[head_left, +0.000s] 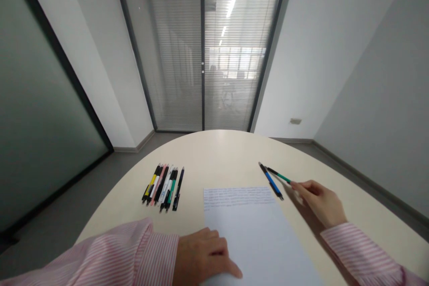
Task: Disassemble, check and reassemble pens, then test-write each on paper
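My right hand pinches the near end of a green pen that slants over the table to the right of a white sheet of paper. Beside it a blue pen lies on the table, just off the sheet's far right corner. The sheet carries a few lines of writing along its far edge. On the near left edge of the sheet rests my left hand, fingers flat and pressed on the paper. Both wrists show pink striped sleeves.
A row of several pens in mixed colours lies side by side left of the sheet on the round cream table. Beyond the table are a grey floor, a glass door with blinds and white walls.
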Demonstrator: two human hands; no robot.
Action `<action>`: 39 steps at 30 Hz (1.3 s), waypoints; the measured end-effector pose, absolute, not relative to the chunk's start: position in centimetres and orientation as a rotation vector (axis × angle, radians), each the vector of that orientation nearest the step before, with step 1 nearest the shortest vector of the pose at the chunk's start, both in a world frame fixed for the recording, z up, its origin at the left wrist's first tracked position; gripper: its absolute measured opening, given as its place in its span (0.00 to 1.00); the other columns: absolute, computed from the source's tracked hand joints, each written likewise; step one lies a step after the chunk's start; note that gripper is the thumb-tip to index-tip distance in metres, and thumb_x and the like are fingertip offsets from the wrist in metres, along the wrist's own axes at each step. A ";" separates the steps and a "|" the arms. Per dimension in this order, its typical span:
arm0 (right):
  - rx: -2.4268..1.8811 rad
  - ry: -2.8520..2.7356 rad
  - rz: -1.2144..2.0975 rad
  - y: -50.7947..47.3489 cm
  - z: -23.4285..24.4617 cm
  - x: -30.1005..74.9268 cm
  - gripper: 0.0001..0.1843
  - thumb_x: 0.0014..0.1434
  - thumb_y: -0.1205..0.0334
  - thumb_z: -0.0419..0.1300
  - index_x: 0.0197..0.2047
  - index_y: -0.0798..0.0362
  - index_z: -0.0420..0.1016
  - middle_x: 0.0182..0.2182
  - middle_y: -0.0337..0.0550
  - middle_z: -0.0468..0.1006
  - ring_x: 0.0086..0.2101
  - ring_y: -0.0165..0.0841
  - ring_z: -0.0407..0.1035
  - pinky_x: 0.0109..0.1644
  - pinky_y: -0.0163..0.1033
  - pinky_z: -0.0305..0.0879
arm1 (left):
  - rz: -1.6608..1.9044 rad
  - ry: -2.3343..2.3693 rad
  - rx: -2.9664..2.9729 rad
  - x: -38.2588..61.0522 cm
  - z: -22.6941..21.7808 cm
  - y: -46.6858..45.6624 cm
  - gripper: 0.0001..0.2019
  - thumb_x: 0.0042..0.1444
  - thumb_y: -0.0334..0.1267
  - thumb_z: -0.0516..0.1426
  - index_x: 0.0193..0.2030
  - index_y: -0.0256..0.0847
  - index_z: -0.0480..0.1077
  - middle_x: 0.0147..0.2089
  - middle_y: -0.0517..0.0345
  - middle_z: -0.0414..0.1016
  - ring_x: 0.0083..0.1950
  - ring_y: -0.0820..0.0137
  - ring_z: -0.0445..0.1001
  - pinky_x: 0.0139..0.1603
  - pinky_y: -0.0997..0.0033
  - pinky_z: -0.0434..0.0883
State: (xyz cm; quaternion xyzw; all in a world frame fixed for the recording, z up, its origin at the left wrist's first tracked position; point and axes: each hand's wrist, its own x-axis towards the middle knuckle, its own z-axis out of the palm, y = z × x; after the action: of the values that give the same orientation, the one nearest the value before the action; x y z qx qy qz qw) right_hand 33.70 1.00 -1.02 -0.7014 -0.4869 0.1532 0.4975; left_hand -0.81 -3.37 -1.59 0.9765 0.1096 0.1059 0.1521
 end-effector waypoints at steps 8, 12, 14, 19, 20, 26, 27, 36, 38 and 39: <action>-1.882 -1.553 0.094 1.5 -1.8 31.9 0.18 0.44 0.44 0.56 0.16 0.49 0.68 0.21 0.42 0.70 0.24 0.38 0.67 0.31 0.42 0.60 | 0.340 0.421 2.818 -0.4 -1.7 -4.0 0.09 0.66 0.40 0.49 0.50 0.47 0.66 0.36 0.59 0.71 0.34 0.69 0.67 0.34 0.73 0.60; -1.874 -1.600 0.044 1.7 -1.9 32.0 0.21 0.50 0.42 0.51 0.22 0.50 0.70 0.25 0.44 0.70 0.25 0.38 0.67 0.32 0.43 0.61 | 0.331 0.495 2.820 0.0 -1.6 -4.4 0.09 0.61 0.39 0.56 0.48 0.47 0.68 0.35 0.60 0.72 0.35 0.70 0.67 0.35 0.72 0.59; -1.844 -1.602 -0.007 1.2 -1.5 31.3 0.21 0.55 0.43 0.48 0.27 0.51 0.70 0.27 0.45 0.71 0.25 0.38 0.67 0.32 0.42 0.61 | 0.335 0.504 2.839 0.1 -1.8 -4.3 0.09 0.59 0.39 0.58 0.47 0.47 0.69 0.34 0.61 0.72 0.34 0.70 0.67 0.33 0.72 0.59; -1.442 -2.037 -0.002 -2.6 -0.5 25.3 0.19 0.65 0.57 0.42 0.24 0.49 0.59 0.18 0.36 0.67 0.20 0.29 0.65 0.27 0.34 0.56 | 0.392 0.520 2.937 0.2 -3.1 -4.1 0.06 0.56 0.38 0.61 0.40 0.44 0.72 0.31 0.62 0.72 0.31 0.71 0.65 0.30 0.71 0.57; -1.362 -2.193 0.015 -3.4 -0.7 23.7 0.18 0.65 0.62 0.43 0.23 0.50 0.59 0.18 0.36 0.68 0.20 0.28 0.66 0.27 0.33 0.55 | 0.399 0.508 2.946 0.3 -3.4 -4.1 0.06 0.55 0.38 0.62 0.39 0.44 0.72 0.31 0.62 0.72 0.31 0.71 0.65 0.30 0.71 0.58; -1.042 -2.697 -0.270 -4.7 -3.2 19.0 0.09 0.50 0.69 0.58 0.22 0.51 0.64 0.17 0.32 0.74 0.16 0.28 0.67 0.21 0.40 0.41 | 0.623 0.655 3.022 0.6 -4.9 -3.8 0.12 0.59 0.40 0.58 0.26 0.41 0.68 0.25 0.64 0.70 0.26 0.73 0.62 0.24 0.71 0.55; -1.048 -2.703 -0.278 -4.6 -3.5 19.0 0.09 0.49 0.69 0.59 0.22 0.51 0.64 0.17 0.32 0.74 0.16 0.28 0.68 0.21 0.40 0.40 | 0.617 0.596 3.042 0.6 -5.0 -3.7 0.13 0.61 0.40 0.56 0.25 0.40 0.68 0.25 0.64 0.70 0.26 0.73 0.62 0.24 0.70 0.55; -1.087 -2.678 -0.236 -4.2 -3.8 19.3 0.08 0.52 0.69 0.59 0.23 0.51 0.66 0.19 0.32 0.77 0.17 0.27 0.70 0.21 0.39 0.42 | 0.939 0.657 3.057 0.8 -4.0 -3.3 0.18 0.64 0.36 0.51 0.21 0.40 0.63 0.22 0.63 0.67 0.24 0.73 0.62 0.25 0.70 0.54; -1.142 -2.668 -0.206 -4.2 -3.8 19.1 0.08 0.52 0.69 0.58 0.24 0.51 0.66 0.19 0.33 0.77 0.18 0.27 0.71 0.22 0.39 0.43 | 1.036 0.906 3.063 0.4 -2.5 -2.7 0.15 0.62 0.32 0.49 0.24 0.40 0.66 0.23 0.60 0.68 0.26 0.69 0.63 0.28 0.67 0.56; -1.162 -2.664 -0.194 -4.2 -3.7 19.1 0.08 0.53 0.70 0.58 0.24 0.51 0.66 0.19 0.33 0.77 0.19 0.28 0.72 0.22 0.40 0.43 | 0.988 1.038 3.051 0.0 -1.6 -2.2 0.12 0.61 0.31 0.49 0.27 0.40 0.67 0.26 0.57 0.69 0.29 0.66 0.65 0.29 0.66 0.58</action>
State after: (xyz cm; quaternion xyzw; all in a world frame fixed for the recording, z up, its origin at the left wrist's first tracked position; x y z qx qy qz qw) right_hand 19.10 -4.16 -3.74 -0.3963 -0.9086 -0.0661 0.1140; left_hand 0.00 -2.17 -1.63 0.8992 0.3058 0.2913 -0.1145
